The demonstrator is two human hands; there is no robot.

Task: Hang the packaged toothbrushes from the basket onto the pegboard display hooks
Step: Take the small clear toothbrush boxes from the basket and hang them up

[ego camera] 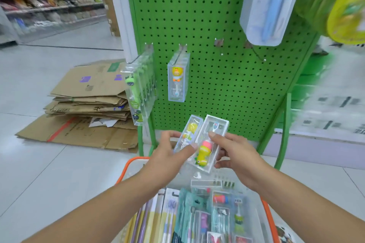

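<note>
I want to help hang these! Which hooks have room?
Two bare metal hooks sit right of the hanging duck toothbrush boxes. The far-left hook's green toothbrush packs look crowded. Bare green pegboard lies below the empty hooks.

Single head-worn wide-angle view, looking forward and down. Close above the orange-rimmed basket (269, 217); green perforated pegboard (207, 25) near, directly ahead.

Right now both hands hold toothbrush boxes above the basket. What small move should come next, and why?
Probably lift the right hand with its clear box holding the yellow toothbrush toward the bare hook on the green pegboard. That hook carries nothing, while the two hooks to its left already hold packs. The left hand can keep its own box for afterwards.
</note>
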